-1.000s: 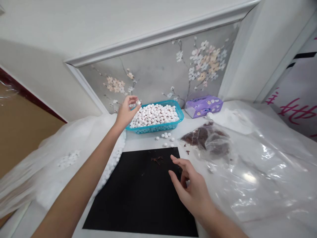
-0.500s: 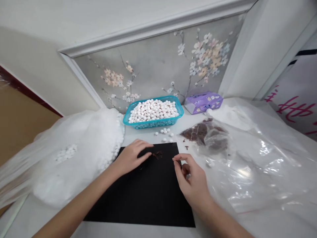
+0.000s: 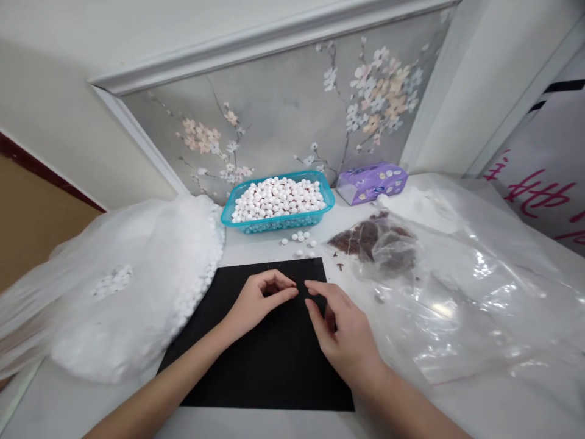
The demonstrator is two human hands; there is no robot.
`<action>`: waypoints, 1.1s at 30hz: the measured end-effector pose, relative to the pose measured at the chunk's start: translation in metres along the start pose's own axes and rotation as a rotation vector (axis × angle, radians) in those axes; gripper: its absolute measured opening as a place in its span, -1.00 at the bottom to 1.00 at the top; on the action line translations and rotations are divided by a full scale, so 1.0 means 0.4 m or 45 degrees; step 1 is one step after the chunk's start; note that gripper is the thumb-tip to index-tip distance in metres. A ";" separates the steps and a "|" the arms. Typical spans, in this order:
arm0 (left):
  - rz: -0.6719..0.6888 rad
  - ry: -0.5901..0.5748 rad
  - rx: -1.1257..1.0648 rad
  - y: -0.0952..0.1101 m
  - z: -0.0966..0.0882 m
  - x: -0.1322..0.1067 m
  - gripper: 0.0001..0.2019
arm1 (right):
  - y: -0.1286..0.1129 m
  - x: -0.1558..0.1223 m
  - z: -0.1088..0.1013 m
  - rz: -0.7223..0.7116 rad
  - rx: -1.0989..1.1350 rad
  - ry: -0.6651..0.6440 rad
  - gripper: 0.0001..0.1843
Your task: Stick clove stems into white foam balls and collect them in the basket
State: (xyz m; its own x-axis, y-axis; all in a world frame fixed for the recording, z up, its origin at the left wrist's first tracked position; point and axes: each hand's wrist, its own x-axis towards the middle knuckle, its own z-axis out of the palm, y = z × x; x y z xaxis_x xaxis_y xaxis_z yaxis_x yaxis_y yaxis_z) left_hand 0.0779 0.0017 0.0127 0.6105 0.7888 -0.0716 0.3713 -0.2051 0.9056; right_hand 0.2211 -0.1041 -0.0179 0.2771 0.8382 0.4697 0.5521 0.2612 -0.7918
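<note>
My left hand (image 3: 265, 299) is over the upper part of a black sheet (image 3: 269, 360), its fingers curved and a small gap showing between thumb and fingertips. Just right of it, my right hand (image 3: 345, 329) has thumb and index finger apart, with nothing visible between them. The two sets of fingertips face each other without touching. Tiny brown bits (image 3: 274, 266) show at the sheet's far edge, partly hidden behind my left hand. Small brown T-shaped pieces (image 3: 340, 266) lie on the white table right of the sheet.
Behind the sheet stands a blue basket (image 3: 233, 223) of white balls, with several loose balls (image 3: 300, 236) before it. A large bag of white balls (image 3: 128, 292) lies left. Right are a clear bag (image 3: 457, 311) with brown pieces (image 3: 365, 236) and a purple tissue pack (image 3: 372, 183).
My left hand has moved right and its fingers have drawn closer together. My right thumb and index finger, pinched before, have parted and moved left. The view has shifted slightly.
</note>
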 end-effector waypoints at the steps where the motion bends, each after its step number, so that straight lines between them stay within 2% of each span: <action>1: -0.039 -0.024 -0.108 0.006 0.010 -0.003 -0.83 | -0.001 0.000 0.000 -0.029 -0.003 -0.033 -0.73; 5: -0.125 -0.097 -0.320 0.020 0.032 -0.013 -0.86 | 0.000 0.002 0.001 -0.025 0.046 -0.057 -0.77; 10: -0.116 -0.097 -0.254 0.009 0.031 -0.021 -0.85 | 0.000 0.004 -0.002 0.010 0.125 -0.050 -0.84; 17: -0.064 -0.077 -0.109 0.007 0.036 -0.030 -0.78 | -0.002 0.010 -0.012 0.141 0.062 -0.134 -0.87; 22: -0.111 -0.014 -0.155 0.011 0.041 -0.029 -0.77 | 0.001 0.010 -0.011 0.208 0.088 -0.151 -0.89; 25: -0.129 0.009 -0.159 0.009 0.042 -0.031 -0.73 | 0.000 0.004 -0.009 0.134 0.055 -0.121 -0.83; 28: -0.118 -0.024 -0.149 0.011 0.043 -0.036 -0.71 | -0.002 -0.002 -0.006 -0.018 0.009 -0.105 -0.72; 33: -0.164 -0.106 -0.172 0.023 0.044 -0.042 -0.68 | 0.002 -0.004 -0.002 -0.159 0.034 -0.052 -0.74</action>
State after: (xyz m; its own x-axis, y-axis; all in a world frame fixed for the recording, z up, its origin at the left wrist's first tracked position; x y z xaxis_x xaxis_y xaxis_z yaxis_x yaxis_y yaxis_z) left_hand 0.0834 -0.0237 0.0150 0.6219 0.7515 -0.2202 0.3566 -0.0214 0.9340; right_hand 0.2216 -0.1056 -0.0190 0.1749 0.8170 0.5494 0.5590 0.3769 -0.7386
